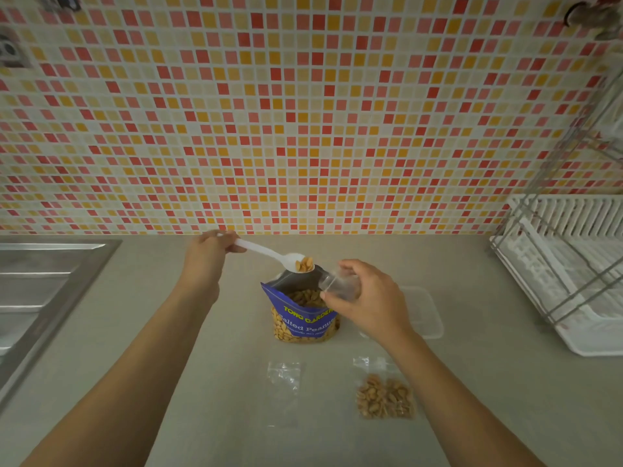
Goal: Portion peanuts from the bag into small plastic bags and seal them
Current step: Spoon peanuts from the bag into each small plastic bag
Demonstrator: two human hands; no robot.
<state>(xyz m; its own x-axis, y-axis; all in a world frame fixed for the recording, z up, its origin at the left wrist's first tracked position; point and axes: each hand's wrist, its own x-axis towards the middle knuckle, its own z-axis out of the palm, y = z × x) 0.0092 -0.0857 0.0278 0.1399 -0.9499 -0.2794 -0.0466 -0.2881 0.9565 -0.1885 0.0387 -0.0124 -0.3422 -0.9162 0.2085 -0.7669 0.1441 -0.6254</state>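
A blue bag of salted peanuts (305,323) stands open in the middle of the counter. My left hand (209,256) grips the handle of a white plastic spoon (269,255), whose bowl holds a few peanuts just above the bag's mouth. My right hand (365,298) holds a small clear plastic bag (338,285) with its mouth open, right beside the spoon's bowl. Nearer to me lie an empty small plastic bag (284,379) and a small bag filled with peanuts (384,397), both flat on the counter.
A clear plastic container (426,313) sits behind my right hand. A white dish rack (566,264) with a wire frame fills the right side. A steel sink (43,291) is at the left. The tiled wall rises behind the counter (219,382).
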